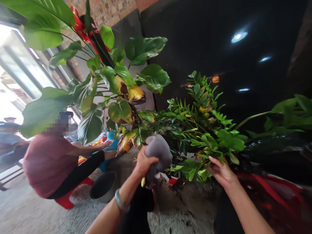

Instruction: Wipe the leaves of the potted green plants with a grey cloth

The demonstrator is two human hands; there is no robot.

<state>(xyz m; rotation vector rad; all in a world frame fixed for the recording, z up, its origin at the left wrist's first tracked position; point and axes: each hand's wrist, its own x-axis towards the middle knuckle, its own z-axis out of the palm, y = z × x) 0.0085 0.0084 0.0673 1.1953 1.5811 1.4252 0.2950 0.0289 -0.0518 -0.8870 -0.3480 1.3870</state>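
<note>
A crumpled grey cloth (159,154) is bunched in my left hand (143,162), its thumb pressed across the front. A small yellowish piece (143,182) sticks out below that hand; what it is I cannot make out. My right hand (223,174) is closed lightly at the lower right of a bushy green plant (207,133) with many small glossy leaves, its fingertips among a leafy branch and partly hidden. Left of the cloth stands a taller plant with broad leaves (91,122), several of them yellow and brown at the edges (136,94).
A person in a reddish shirt (48,159) sits on a red stool (65,200) at left, beside a dark bucket (103,187). A dark glossy panel (195,42) reflects lights behind the plants. Red wrapping (273,191) lies at lower right. Another person (11,139) is at far left.
</note>
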